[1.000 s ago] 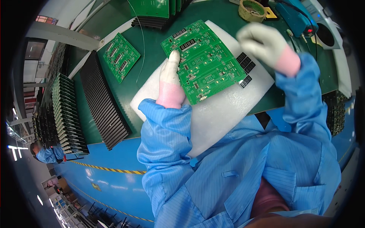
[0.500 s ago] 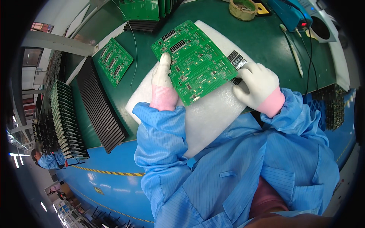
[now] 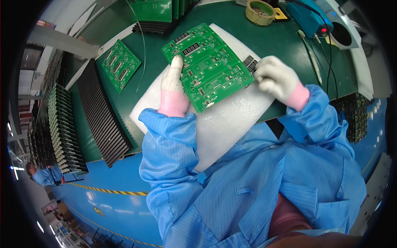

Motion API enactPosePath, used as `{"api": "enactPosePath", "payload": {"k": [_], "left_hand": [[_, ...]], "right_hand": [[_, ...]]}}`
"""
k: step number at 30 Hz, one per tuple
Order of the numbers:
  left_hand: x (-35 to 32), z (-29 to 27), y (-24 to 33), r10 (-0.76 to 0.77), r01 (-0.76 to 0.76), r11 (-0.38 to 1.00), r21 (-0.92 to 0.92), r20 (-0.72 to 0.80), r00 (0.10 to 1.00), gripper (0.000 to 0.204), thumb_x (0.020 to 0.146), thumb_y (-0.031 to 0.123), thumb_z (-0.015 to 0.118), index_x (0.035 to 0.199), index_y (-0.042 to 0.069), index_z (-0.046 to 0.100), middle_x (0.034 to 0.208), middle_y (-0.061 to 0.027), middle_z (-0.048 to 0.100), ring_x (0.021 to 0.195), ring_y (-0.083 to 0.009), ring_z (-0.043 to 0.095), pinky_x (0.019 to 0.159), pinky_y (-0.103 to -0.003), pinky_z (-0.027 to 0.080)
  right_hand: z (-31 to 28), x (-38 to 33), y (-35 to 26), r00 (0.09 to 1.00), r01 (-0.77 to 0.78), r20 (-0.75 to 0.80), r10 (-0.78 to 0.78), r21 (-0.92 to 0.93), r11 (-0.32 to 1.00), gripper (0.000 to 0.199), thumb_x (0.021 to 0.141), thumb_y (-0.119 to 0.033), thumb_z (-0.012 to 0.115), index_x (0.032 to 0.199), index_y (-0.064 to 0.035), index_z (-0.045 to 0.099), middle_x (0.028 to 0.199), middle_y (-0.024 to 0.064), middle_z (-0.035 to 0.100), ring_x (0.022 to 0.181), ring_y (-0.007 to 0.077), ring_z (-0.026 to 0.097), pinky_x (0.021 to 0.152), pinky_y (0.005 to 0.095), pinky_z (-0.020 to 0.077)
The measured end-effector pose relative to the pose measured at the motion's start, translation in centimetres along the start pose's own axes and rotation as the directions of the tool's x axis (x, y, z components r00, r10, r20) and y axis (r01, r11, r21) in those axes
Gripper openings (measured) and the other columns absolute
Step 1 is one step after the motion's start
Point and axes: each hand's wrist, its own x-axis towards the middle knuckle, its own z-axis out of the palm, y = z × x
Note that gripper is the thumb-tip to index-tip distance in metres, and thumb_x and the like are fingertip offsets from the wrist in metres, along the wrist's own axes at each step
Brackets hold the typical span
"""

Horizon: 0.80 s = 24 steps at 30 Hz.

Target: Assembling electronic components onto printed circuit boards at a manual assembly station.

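The left hand [image 3: 172, 84] pinches the left edge of the green rectangular circuit board [image 3: 215, 73], over the white foam sheet [image 3: 225, 122]. This board seems light, stiff, fragile; edges suit holding. At its right, the right hand [image 3: 276, 79] curls by black digit displays [image 3: 249, 62]; any pinch, I cannot tell.

A worker wears a loose, glossy blue fabric smock [image 3: 240, 206] with fine dark pinstripes and full sleeves [image 3: 169, 142], a maroon inner garment [image 3: 287, 213] at its open neck; white gloves with pink ribbed cuffs [image 3: 173, 101] cover the left hand [image 3: 173, 77] and right hand [image 3: 278, 79].
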Motion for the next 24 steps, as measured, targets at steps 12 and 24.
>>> {"api": "enactPosePath", "payload": {"k": [12, 24], "left_hand": [[1.0, -0.3, -0.7, -0.06, 0.067, 0.995, -0.079, 0.092, 0.994, 0.045, 0.095, 0.03, 0.042, 0.121, -0.007, 0.046, 0.099, -0.0235, 0.063, 0.078, -0.0293, 0.068, 0.064, -0.033, 0.06], [2.0, -1.5, -1.9, -0.042, 0.058, 0.993, -0.099, 0.161, 0.986, 0.052, 0.095, 0.033, 0.042, 0.124, -0.01, 0.041, 0.099, -0.0261, 0.062, 0.073, -0.0334, 0.068, 0.058, -0.032, 0.06]], "right_hand": [[1.5, 11.4, -3.9, 0.984, 0.134, 0.14, -0.113, -0.15, 0.98, 0.026, 0.081, -0.008, 0.063, 0.104, -0.0168, 0.068, 0.085, 0.0002, 0.062, 0.07, 0.0143, 0.056, 0.064, 0.0233, 0.046], [3.0, 11.6, -2.9, 0.968, 0.238, 0.112, -0.226, -0.112, 0.965, 0.023, 0.068, -0.006, 0.073, 0.087, -0.0193, 0.074, 0.083, -0.0038, 0.067, 0.071, 0.0124, 0.061, 0.066, 0.0223, 0.0516]]}}
